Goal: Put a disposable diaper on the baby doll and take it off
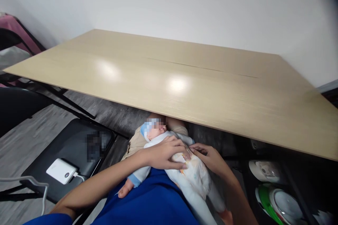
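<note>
A baby doll in white clothes and a blue cap lies on my lap, below the near edge of the wooden table. It wears a printed diaper. My left hand rests on the doll's belly with its fingers on the diaper's top edge. My right hand touches the same edge from the other side, fingertips pinched at the waistband. The doll's head points away from me, toward the table.
A black chair stands to my left with a white power bank and its cable on the seat. Bowls and plates sit in a dark crate at the lower right. A white wall rises behind the table.
</note>
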Motion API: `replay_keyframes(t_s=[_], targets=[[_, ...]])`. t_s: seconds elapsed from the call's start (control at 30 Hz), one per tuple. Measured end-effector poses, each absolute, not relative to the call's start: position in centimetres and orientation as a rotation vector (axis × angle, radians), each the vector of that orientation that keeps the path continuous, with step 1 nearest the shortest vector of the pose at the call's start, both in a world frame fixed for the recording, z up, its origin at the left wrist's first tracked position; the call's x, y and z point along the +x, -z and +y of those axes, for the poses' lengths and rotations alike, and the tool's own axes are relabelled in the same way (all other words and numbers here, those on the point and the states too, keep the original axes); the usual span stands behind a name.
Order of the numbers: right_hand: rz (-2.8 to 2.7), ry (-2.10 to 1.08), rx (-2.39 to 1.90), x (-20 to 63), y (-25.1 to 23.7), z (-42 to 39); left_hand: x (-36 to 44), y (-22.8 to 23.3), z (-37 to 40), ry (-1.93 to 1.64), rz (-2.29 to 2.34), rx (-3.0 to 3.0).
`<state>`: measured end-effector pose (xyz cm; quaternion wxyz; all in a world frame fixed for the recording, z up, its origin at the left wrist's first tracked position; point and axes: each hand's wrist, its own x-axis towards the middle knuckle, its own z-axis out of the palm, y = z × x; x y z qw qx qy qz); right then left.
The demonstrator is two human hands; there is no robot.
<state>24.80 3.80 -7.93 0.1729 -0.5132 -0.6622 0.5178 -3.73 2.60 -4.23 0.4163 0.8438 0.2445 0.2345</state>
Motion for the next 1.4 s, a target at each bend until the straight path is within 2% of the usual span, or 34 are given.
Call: replay_keyframes(t_s=[0.2,0.57,0.9,0.97,1.07,1.17,1.3,1.4], targets=[[-1.867,-1.399,-1.518,23.9,6.7,3.0,-4.0,4.7,1.8,-0.647,0.707,2.049],[-2.124,-0.943,-1.495,22.7,4.9,1.7,-4.0,4.6,1.6,-0.7,0.714,2.014],[-2.039,-0.721,-1.712,26.0,7.6,4.9,-6.2,3.7,1.0,-0.701,0.656,1.849],[-2.068,-0.796,-1.639,25.6,7.2,5.1,-6.9,3.2,0.6,-0.603,0.582,1.791],[-2.156,-1.091,-1.295,23.1,5.6,4.3,-7.3,2.5,0.1,-0.425,0.446,1.628],[-2.211,-1.285,-1.09,21.1,3.8,3.1,-6.3,1.8,0.3,-0.443,0.436,1.584],[-2.175,-1.266,-1.272,23.7,2.2,1.4,-2.9,1.4,2.5,-0.712,0.671,1.805],[-2.03,-1.405,-1.514,27.8,1.3,-0.2,1.8,2.3,5.2,-0.589,0.835,2.019]])
